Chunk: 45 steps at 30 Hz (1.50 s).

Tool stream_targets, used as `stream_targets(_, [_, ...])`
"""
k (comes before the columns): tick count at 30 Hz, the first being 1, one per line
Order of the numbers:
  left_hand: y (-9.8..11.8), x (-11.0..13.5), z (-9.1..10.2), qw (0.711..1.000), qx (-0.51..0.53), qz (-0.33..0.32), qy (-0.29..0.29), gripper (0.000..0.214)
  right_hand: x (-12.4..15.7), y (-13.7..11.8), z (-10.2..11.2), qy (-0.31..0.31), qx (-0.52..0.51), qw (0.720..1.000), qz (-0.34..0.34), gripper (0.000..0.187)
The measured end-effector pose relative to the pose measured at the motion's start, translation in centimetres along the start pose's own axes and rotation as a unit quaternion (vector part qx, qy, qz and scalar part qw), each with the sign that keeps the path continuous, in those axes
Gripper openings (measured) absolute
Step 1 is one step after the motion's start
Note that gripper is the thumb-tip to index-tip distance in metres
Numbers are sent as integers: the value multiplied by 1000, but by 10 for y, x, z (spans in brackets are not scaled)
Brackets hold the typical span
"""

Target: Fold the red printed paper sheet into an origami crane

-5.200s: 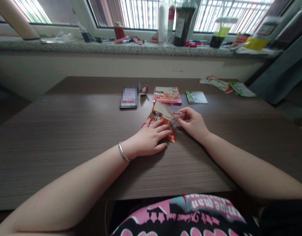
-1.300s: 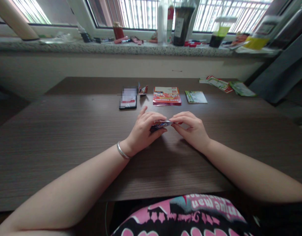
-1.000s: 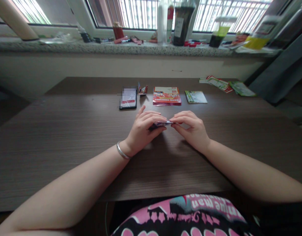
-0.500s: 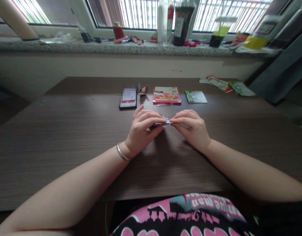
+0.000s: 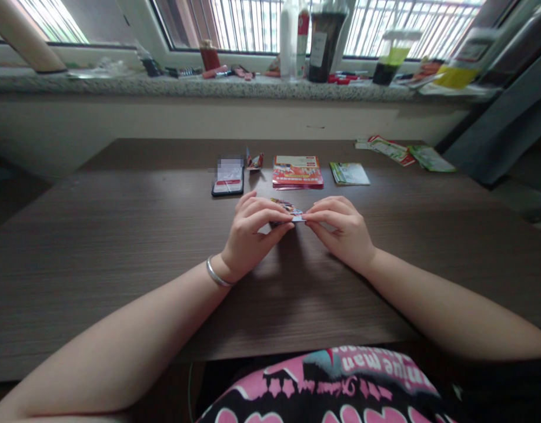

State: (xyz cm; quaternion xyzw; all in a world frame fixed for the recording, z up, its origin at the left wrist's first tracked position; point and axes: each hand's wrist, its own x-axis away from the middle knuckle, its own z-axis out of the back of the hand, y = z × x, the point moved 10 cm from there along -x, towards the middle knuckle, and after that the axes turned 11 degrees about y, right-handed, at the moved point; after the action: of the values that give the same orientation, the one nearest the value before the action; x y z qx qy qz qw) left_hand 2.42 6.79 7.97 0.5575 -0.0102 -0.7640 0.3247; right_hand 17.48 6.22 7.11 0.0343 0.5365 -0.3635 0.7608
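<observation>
Between my two hands is a small piece of printed paper [image 5: 287,207], colourful on top with a pale near edge. My left hand [image 5: 258,226] pinches it between thumb and fingers, covering much of its left part. The right-hand end is gripped by the fingertips of my right hand [image 5: 339,226]. The paper is held just above the brown table [image 5: 142,247]; how it is folded is hard to make out. Beyond my hands lies a stack of red and cream printed sheets [image 5: 297,173]. A small folded paper shape [image 5: 254,160] stands left of that stack.
Left of the folded shape lies a phone [image 5: 228,176]. Green and white paper sheets [image 5: 350,174] rest right of the red stack. Farther right are scattered printed strips [image 5: 391,150] and a green leaflet [image 5: 431,158]. Bottles, including a dark one [image 5: 324,47], line the stone windowsill [image 5: 244,89].
More of the paper's colourful upper face shows now, as it tilts slightly toward view. Both hands keep their pinch, almost in the same place.
</observation>
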Motion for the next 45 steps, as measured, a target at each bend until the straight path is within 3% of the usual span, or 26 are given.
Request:
stream_targets(9, [5,0,6,999,8,-43,31,8,-5,-15,12,39,-16,998,45,9])
stream_targets(18, [4,2,6,998,52,-19,30,7,-5,-1,12,48,-33,998,-23,7])
stream_targets(32, [-2,2,2,999,32,-29,11,8,-6,-7,17,46,-22,999,-4,3])
stream_targets(45, [-5,1,1,999,-10,-32,2,12,-3,4,18,58,-18,997,-36,2])
